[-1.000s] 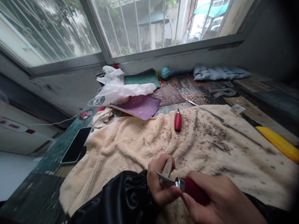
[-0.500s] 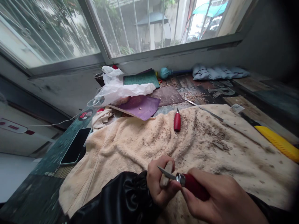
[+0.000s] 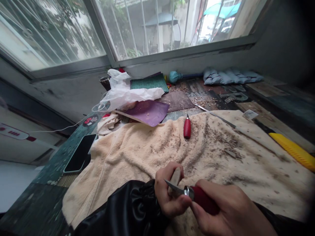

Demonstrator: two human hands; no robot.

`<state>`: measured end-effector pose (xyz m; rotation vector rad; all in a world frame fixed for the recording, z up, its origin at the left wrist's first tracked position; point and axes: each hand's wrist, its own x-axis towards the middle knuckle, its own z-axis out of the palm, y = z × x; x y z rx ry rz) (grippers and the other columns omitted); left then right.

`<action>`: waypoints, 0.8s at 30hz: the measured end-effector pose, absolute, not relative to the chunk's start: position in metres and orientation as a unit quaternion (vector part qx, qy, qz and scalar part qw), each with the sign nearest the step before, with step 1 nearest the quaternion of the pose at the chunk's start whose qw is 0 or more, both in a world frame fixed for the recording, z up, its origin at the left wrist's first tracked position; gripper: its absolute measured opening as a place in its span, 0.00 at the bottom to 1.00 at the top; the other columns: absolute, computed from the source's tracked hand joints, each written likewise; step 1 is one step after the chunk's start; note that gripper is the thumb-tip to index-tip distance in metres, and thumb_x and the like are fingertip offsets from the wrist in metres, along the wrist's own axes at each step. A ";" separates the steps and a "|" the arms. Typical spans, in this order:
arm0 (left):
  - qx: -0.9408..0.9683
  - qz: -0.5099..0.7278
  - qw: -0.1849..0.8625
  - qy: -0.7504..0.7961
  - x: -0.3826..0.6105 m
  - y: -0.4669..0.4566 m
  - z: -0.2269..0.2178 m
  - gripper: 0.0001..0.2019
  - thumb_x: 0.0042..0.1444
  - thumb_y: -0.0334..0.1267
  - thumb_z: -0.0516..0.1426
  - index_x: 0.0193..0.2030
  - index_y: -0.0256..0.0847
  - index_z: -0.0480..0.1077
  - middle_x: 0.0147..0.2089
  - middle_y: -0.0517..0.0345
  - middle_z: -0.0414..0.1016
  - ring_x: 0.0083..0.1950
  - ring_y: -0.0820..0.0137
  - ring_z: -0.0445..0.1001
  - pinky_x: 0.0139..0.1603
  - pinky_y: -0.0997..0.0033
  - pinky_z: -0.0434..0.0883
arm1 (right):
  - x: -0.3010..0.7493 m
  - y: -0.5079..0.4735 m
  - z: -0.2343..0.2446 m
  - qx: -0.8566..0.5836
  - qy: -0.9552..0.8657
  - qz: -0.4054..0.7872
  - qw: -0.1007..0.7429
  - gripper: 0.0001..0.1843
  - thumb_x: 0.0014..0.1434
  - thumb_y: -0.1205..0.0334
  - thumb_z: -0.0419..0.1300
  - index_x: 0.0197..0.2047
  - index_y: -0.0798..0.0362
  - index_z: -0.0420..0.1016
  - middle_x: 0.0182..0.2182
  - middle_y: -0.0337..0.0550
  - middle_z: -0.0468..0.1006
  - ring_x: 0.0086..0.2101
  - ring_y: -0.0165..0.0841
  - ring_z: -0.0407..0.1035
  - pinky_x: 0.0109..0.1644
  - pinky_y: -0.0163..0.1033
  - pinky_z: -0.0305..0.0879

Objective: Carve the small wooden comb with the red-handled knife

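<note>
Low in the head view, my left hand (image 3: pixel 163 188) is closed around a small piece of wood (image 3: pixel 175 178), whose upper end shows past the fingers. My right hand (image 3: pixel 226 205) grips a carving knife (image 3: pixel 204 198) by its red handle. The knife's short curved blade points left and lies across the lower part of the wood. My left thumb is close to the blade's metal collar, beside my right thumb. Beyond both hands, a second red-handled knife (image 3: pixel 187 127) rests on the cream towel (image 3: pixel 137 141), its short tip pointing away from me.
Wood shavings (image 3: pixel 228 141) litter the towel. A long thin metal tool (image 3: pixel 219 117) and a yellow-handled tool (image 3: pixel 291 149) lie to the right. At left is a phone (image 3: pixel 80 153). Behind sit a purple sheet (image 3: pixel 150 113), a white plastic bag (image 3: pixel 133 98) and pale blue packets (image 3: pixel 228 76).
The blade has shifted slightly down and left against the wood, with my right hand moving along. My left hand stays nearly in place, still holding the wood.
</note>
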<state>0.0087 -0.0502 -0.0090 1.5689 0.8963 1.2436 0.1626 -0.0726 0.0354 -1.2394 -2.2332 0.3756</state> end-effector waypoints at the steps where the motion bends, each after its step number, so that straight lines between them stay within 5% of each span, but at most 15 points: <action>1: 0.635 0.508 0.457 0.361 0.009 -0.050 -0.010 0.23 0.42 0.60 0.53 0.29 0.39 0.58 0.19 0.65 0.50 0.20 0.77 0.48 0.21 0.73 0.48 | 0.162 -0.073 0.035 -0.466 -0.828 0.144 0.276 0.16 0.55 0.54 0.55 0.20 0.51 0.57 0.13 0.29 0.61 0.13 0.19 0.57 0.16 0.27 0.50; 11: 0.634 0.494 0.446 0.394 0.009 -0.054 -0.008 0.18 0.48 0.55 0.51 0.30 0.39 0.60 0.20 0.63 0.54 0.22 0.76 0.53 0.23 0.73 0.52 | 0.165 -0.070 0.034 -0.486 -0.821 0.128 0.273 0.17 0.55 0.53 0.54 0.20 0.51 0.59 0.12 0.30 0.62 0.13 0.20 0.56 0.16 0.27 0.50; 24: 0.622 0.514 0.453 0.380 0.010 -0.052 -0.010 0.24 0.44 0.61 0.51 0.29 0.39 0.59 0.21 0.63 0.52 0.22 0.76 0.50 0.22 0.72 0.49 | 0.156 -0.080 0.031 -0.523 -0.780 0.170 0.298 0.21 0.56 0.48 0.50 0.18 0.51 0.56 0.12 0.30 0.58 0.13 0.21 0.53 0.17 0.30 0.48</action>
